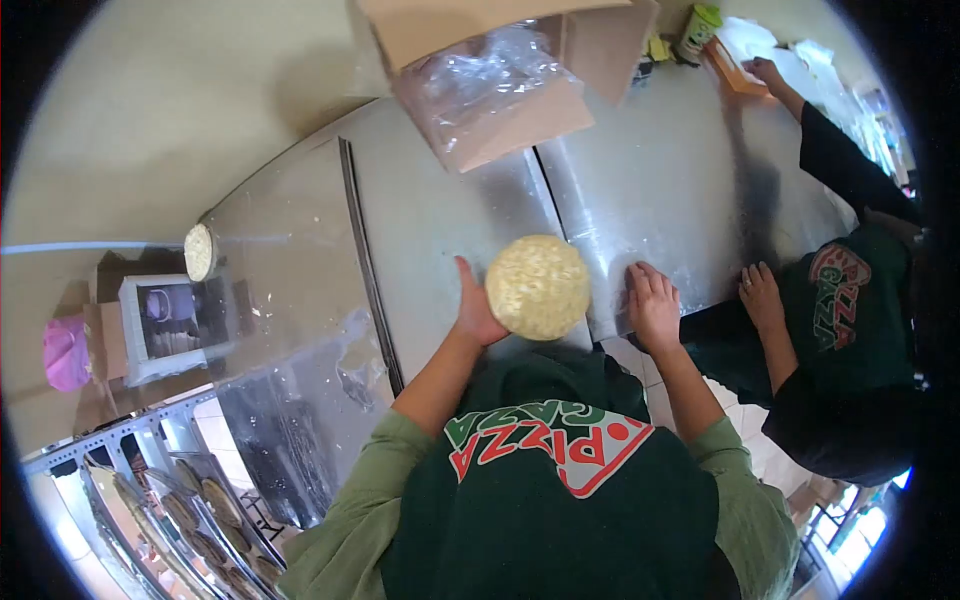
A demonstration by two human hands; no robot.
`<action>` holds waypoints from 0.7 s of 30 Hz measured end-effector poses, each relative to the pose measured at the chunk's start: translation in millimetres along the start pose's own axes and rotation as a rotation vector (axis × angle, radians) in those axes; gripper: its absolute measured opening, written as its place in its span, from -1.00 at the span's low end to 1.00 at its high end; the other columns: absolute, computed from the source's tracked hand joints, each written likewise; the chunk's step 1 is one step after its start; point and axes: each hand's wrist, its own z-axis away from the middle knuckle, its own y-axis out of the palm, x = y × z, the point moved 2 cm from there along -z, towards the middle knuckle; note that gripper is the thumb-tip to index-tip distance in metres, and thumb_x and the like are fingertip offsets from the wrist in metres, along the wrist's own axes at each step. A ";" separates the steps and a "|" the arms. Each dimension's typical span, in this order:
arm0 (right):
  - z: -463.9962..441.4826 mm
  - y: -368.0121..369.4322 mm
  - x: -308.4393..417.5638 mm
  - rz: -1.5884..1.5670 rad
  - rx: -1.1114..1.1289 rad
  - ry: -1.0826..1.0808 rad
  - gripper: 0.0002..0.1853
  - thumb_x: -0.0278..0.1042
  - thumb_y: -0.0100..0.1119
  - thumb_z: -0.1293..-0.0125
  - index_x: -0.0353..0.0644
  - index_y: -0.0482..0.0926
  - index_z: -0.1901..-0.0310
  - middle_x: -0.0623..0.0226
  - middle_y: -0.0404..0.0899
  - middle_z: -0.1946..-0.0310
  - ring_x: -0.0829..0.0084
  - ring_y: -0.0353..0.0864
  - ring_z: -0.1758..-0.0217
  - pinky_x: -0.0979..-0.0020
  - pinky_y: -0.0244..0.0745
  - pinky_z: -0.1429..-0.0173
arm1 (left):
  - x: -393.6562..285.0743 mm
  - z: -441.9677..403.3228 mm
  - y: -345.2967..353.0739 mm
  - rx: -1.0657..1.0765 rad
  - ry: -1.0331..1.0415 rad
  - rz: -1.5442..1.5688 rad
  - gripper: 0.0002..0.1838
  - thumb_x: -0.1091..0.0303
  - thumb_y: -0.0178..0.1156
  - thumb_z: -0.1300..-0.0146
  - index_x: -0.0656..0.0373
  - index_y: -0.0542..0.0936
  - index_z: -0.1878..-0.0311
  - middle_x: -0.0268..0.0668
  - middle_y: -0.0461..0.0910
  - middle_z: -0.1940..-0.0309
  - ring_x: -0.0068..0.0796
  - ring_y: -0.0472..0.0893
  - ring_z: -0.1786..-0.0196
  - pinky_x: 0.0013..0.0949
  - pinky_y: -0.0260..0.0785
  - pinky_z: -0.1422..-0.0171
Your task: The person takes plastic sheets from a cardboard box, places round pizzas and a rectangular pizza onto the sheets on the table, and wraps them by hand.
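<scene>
A round, pale yellow pizza crust (538, 288) with a bumpy top lies over the fingers of my left hand (479, 312), which supports it at its left edge. The thumb sticks up beside it, and the other fingers are hidden beneath the crust. My right hand (655, 308) rests on the front edge of the metal table (640, 190), fingers laid flat with nothing in them. It is to the right of the crust, apart from it.
An open cardboard box (530, 130) with clear plastic stands at the back. On the left are a round pale item (200, 252) and a rack (150, 430) with several crusts. A co-worker (850, 310) stands at right, one hand at an orange box (735, 75).
</scene>
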 end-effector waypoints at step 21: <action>11.7 70.5 207.6 -0.211 0.198 -0.711 -0.68 -0.25 0.22 -0.01 -0.22 0.44 0.23 0.22 0.44 0.32 0.24 0.48 0.20 0.25 0.43 0.17 | -88.8 30.5 -50.0 -0.952 0.750 -2.391 -0.58 0.23 0.21 -0.06 0.26 0.41 0.07 -0.04 0.42 0.16 -0.11 0.43 0.11 -0.13 0.32 0.04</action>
